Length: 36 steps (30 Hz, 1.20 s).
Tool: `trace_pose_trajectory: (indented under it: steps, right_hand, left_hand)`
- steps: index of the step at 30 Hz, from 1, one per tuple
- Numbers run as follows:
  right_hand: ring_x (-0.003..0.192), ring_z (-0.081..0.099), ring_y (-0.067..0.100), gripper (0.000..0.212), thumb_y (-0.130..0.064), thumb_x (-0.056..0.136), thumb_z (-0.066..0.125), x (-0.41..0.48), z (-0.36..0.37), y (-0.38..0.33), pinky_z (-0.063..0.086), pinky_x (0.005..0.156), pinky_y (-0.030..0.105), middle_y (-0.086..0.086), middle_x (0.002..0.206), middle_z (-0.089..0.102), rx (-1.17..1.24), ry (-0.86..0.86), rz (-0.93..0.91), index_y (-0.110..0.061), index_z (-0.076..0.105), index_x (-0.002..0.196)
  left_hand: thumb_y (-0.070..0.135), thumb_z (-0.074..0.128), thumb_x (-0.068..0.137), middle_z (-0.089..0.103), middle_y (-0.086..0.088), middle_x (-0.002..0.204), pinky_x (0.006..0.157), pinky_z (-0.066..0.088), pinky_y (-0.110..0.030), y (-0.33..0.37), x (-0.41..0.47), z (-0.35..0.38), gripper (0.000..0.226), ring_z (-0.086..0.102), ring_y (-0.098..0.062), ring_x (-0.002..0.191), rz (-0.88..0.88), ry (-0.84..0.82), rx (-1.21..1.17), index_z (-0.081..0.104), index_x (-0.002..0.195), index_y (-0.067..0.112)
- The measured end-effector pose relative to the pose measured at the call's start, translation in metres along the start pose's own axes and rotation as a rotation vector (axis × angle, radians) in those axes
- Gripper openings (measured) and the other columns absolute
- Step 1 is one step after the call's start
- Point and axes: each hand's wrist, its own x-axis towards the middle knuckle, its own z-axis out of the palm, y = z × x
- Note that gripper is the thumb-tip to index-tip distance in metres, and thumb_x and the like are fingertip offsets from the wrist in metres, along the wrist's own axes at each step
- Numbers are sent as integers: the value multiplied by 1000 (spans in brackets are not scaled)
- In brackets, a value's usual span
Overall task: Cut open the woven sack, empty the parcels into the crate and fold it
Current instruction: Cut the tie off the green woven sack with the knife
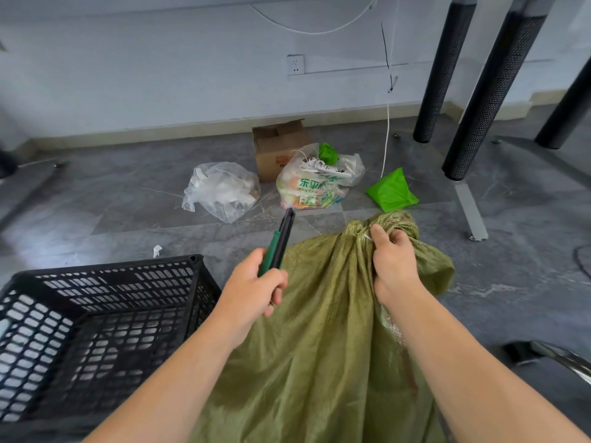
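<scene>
The green sack (323, 340) fills the lower middle of the frame, its top tied shut. The right hand (395, 266) grips the bunched neck near the tie. The left hand (252, 289) is closed around a black and green cutter (279, 241), pointing up. The black crate (96, 327) sits at the lower left, just beside the sack.

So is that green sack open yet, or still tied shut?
Still tied shut. The sack's neck is bunched and bound with a pale tie, gripped by the right hand. The left hand holds the cutter beside it, not yet cutting.
</scene>
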Motion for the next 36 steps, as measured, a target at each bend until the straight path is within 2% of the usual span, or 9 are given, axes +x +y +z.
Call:
trace_pose_trajectory:
  steps: [4, 7, 14, 18, 21, 24, 27, 32, 36]
  right_hand:
    - [91, 61, 27, 18, -33, 87, 65, -3, -1, -5, 53, 91, 51, 11, 93, 65, 6, -97, -20, -17, 57, 94]
    - [82, 50, 25, 9, -26, 88, 64, -9, 1, -6, 44, 77, 44, 6, 79, 57, -27, -172, -46, -21, 57, 86]
    - [66, 42, 20, 9, -22, 90, 64, -17, 0, -4, 34, 59, 36, 4, 73, 51, -75, -233, -98, -21, 55, 89]
    - [91, 62, 34, 28, -17, 81, 63, -18, -5, -9, 49, 86, 44, 17, 98, 68, -141, -325, -104, -14, 63, 109]
    - [100, 65, 41, 36, -12, 76, 57, -18, -12, -13, 51, 92, 51, 22, 102, 70, -320, -356, -168, -16, 65, 111]
    - [76, 61, 19, 25, -10, 84, 54, -17, -17, -23, 44, 75, 31, 3, 83, 71, -728, -366, -386, -20, 64, 104]
    - [89, 64, 21, 28, -8, 91, 50, -12, -22, -37, 43, 83, 22, 4, 94, 73, -975, -194, -550, -17, 65, 113]
    - [82, 73, 13, 23, -9, 98, 45, -8, -28, -48, 60, 74, 49, -6, 101, 73, -554, -156, -412, -31, 51, 101]
    - [75, 64, 7, 11, -30, 91, 63, -14, -25, -32, 47, 71, 39, -12, 83, 72, -626, -289, -458, -38, 60, 85]
  left_hand:
    - [17, 61, 91, 56, -4, 76, 60, 45, -36, -8, 2, 0, 24, 54, -16, 66, 33, 29, 70, 56, 110, 30]
    - [24, 65, 88, 54, 4, 77, 74, 47, -41, -5, 3, 12, 17, 53, -16, 71, 126, 38, 107, 53, 94, 34]
    - [36, 64, 80, 51, 9, 61, 70, 51, -47, 35, 19, 62, 12, 53, -18, 61, 256, -14, 215, 55, 78, 29]
    - [30, 57, 92, 63, 6, 92, 75, 46, -29, 45, 37, 66, 14, 59, -15, 89, 253, 153, 294, 64, 104, 29]
    - [40, 53, 94, 56, -1, 124, 100, 43, -42, 38, 47, 58, 37, 52, -23, 117, 178, 158, 407, 57, 129, 27]
    - [40, 51, 97, 63, 1, 99, 70, 46, -30, 30, 42, 59, 25, 58, -14, 82, 70, 4, 466, 56, 119, 30]
    - [37, 56, 95, 65, 2, 94, 61, 42, -27, 19, 41, 62, 24, 58, -14, 79, 49, -46, 457, 61, 116, 26]
    - [39, 61, 91, 71, 1, 100, 85, 53, -36, 1, 39, 69, 29, 66, -22, 92, -36, -94, 278, 64, 117, 24]
    - [38, 60, 93, 68, 6, 109, 93, 50, -37, -7, 42, 73, 34, 64, -17, 100, -43, -45, 152, 60, 126, 28]
